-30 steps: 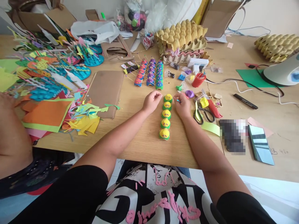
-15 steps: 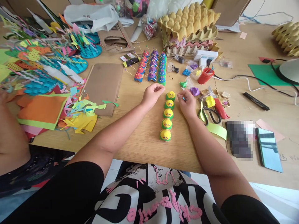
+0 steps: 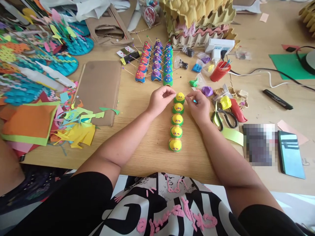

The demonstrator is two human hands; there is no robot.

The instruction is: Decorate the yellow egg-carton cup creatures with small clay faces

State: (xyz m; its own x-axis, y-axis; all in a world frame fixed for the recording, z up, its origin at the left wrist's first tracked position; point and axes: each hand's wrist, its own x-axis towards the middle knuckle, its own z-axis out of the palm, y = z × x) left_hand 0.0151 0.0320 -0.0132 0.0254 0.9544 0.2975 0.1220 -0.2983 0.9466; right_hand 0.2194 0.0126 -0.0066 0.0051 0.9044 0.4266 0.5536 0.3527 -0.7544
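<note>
A column of several joined yellow-and-green egg-carton cups [image 3: 177,120] with small faces stands on the wooden table in front of me. My left hand [image 3: 161,101] is at the left of the farthest cup, thumb and fingertips pinched together. On that cup's right side is my right hand [image 3: 199,105], also pinched, with a small blue spot showing between its fingers. What either pinch holds is too small to make out. Beyond my hands stand red cups [image 3: 143,62], purple cups [image 3: 157,60] and blue-green cups [image 3: 168,64], with pins sticking out.
Right: red cup of sticks [image 3: 220,71], scissors [image 3: 225,118], clay packets, black marker [image 3: 278,99], phone [image 3: 291,154]. Left: brown cardboard [image 3: 98,93], paper scraps [image 3: 73,131], blue woven pieces and a person's arm [image 3: 10,170]. Egg trays [image 3: 197,16] are stacked behind.
The view has shifted slightly, moving the surroundings in the picture. Both hands are now closer to the farthest yellow cup, still pinched. The column of cups stands as before.
</note>
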